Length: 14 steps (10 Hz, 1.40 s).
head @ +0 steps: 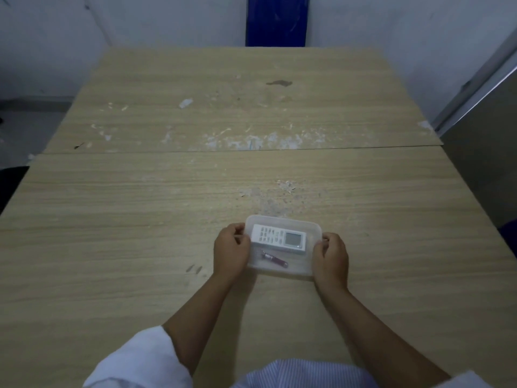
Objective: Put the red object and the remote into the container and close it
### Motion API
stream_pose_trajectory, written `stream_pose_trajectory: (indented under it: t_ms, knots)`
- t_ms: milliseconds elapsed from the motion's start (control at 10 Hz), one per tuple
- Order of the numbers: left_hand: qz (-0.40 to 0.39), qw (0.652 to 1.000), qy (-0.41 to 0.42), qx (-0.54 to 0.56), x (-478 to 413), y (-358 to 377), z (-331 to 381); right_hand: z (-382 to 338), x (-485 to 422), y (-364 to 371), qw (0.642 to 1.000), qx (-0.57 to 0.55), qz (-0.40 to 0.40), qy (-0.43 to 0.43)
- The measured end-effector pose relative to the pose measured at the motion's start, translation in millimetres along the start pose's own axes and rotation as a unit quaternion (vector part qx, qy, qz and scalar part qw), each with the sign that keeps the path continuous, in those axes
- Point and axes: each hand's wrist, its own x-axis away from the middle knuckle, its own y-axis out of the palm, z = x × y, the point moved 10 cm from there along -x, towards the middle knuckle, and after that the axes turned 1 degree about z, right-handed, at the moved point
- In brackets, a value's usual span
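Wooden table (140,219): both hands' fingers (237,229) curl gripping opposite ends of the container (282,219)

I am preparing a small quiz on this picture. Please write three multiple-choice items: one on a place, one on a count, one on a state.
1. Where does the red object lie?
A. nearer the person than the remote
B. on top of the remote
C. outside the container

2. How many hands touch the container?
A. none
B. one
C. two

3. The remote lies
A. buttons up
B. buttons down
C. on end

Answers: 1 A, it lies below the remote in the view. 2 C, the left hand and right hand grip its ends. 3 A, the keys and screen show.
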Motion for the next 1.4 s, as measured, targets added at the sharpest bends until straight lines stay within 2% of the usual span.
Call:
stream_pose_trajectory:
  t_ms: [300,600,700,900,1100,1200,1400]
  knots:
    - [0.020,1.000,0.001,0.015,-72,-111,-30,-103,15,91,0.999,-0.018,-0.025,-0.016]
    - [0.067,0.997,-0.015,-0.035,-175,-242,-72,-233,36,227,0.989,-0.004,-0.132,-0.072]
    - [0.071,0.996,-0.009,-0.046,-202,-268,-80,-263,42,262,0.980,-0.002,-0.176,-0.095]
    - [0.090,0.994,-0.017,-0.060,-244,-299,-99,-299,43,313,0.971,0.002,-0.212,-0.106]
    - [0.102,0.993,-0.013,-0.055,-256,-305,-102,-308,41,325,0.971,0.008,-0.217,-0.104]
    - [0.082,0.994,-0.008,-0.068,-256,-302,-99,-309,43,319,0.968,0.006,-0.228,-0.106]
    - [0.059,0.989,0.011,-0.135,-248,-301,-78,-311,28,287,0.962,0.041,-0.242,-0.118]
